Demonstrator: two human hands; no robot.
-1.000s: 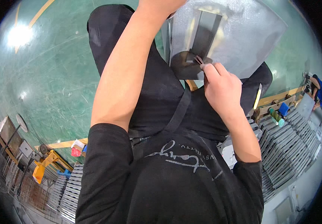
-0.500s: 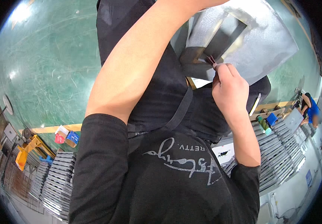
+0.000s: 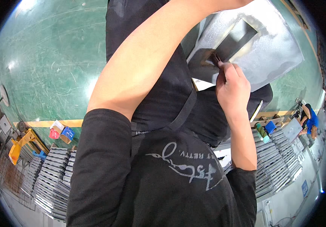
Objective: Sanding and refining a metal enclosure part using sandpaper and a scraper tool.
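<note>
A grey metal panel (image 3: 278,47) with a rectangular recess or opening (image 3: 239,39) leans by my black-trousered legs, with paler smoothed patches around the recess. My right hand (image 3: 234,81) pinches a small folded, dark reddish-brown sheet, which looks like sandpaper (image 3: 217,58). Its edge is at the panel's dark shaded area, by the near end of the recess. My left forearm reaches across to the panel's far side. Only the edge of my left hand (image 3: 238,3) shows at the top of the picture, its fingers cut off.
Green floor (image 3: 53,64) spreads to the left, bordered by a yellow line. Stacks of grey metal parts (image 3: 53,178) stand at lower left, more (image 3: 280,159) at right. Red and blue boxes (image 3: 66,134) sit near a yellow stand (image 3: 24,143). Another person in blue (image 3: 312,119) crouches far right.
The panel appears slightly farther right and lower in the picture. My right hand keeps its pinch, the folded sheet still at the recess's near end. My left arm has shifted slightly right.
</note>
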